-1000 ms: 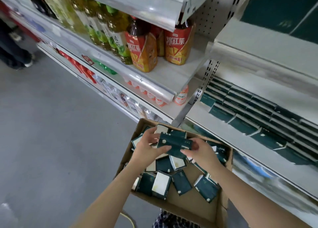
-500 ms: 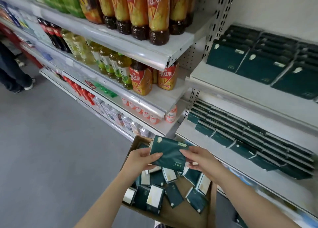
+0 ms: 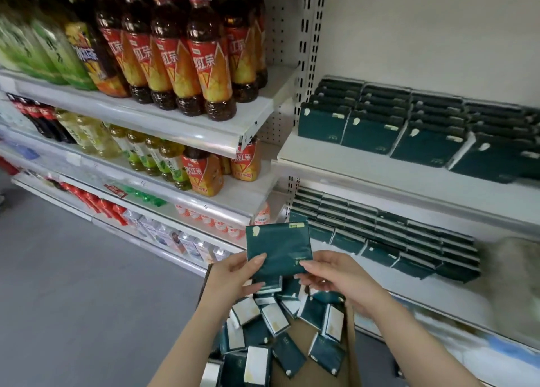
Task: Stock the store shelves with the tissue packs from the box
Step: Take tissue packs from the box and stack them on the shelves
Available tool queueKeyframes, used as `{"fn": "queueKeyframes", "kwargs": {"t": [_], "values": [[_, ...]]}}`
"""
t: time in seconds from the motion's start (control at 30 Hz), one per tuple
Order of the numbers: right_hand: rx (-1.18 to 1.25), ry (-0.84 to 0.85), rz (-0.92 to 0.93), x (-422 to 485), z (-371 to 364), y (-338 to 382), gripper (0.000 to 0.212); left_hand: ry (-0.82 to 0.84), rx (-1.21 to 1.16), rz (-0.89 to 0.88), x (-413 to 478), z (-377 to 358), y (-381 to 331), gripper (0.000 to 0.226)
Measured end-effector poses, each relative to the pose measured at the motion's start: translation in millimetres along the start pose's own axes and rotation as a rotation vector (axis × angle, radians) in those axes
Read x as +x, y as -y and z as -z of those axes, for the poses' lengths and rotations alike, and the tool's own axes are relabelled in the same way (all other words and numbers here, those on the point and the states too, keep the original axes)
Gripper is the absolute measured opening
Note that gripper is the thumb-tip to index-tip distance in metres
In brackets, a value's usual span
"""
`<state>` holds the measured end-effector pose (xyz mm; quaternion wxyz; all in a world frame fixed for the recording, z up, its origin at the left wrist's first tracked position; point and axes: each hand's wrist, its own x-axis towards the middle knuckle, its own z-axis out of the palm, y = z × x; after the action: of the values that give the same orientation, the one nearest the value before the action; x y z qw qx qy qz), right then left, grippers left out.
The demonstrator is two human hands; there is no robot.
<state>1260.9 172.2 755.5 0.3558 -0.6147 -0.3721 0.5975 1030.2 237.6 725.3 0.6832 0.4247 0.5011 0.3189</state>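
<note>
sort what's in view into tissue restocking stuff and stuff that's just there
Job: tissue pack held by left hand and right hand; loose packs in cardboard box; stocked tissue rows.
Just there: iced tea bottles; green tea bottles; cola bottles.

The lower corners of the tissue pack [image 3: 279,249] are covered by the thumbs of the left hand [image 3: 233,272] and the right hand [image 3: 336,278]; the other fingers are hidden behind it. The box [image 3: 349,337] is largely concealed by loose packs [image 3: 274,319] and forearms and is cut off at the bottom edge. The right end of the shelf [image 3: 423,293] is lost in blur. The print on the packs cannot be read.
</note>
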Motion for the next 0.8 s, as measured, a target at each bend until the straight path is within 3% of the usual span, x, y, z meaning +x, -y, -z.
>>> {"fn": "queueKeyframes", "kwargs": {"t": [0.27, 0.43, 0.7, 0.8], "values": [[0.046, -0.111, 0.053, -28, 41, -11, 0.033, 0.088, 0.124, -0.026, 9, -29, -13, 0.051], [0.016, -0.219, 0.154, -45, 85, -8, 0.048, 0.118, 0.207, -0.111, 19, -75, -28, 0.046], [-0.018, -0.453, 0.332, -77, 184, -2, 0.030, 0.157, 0.293, -0.229, 24, -184, -39, 0.055], [-0.087, -0.523, 0.378, -93, 225, 2, 0.031, 0.195, 0.363, -0.332, 21, -231, -48, 0.033]]}}
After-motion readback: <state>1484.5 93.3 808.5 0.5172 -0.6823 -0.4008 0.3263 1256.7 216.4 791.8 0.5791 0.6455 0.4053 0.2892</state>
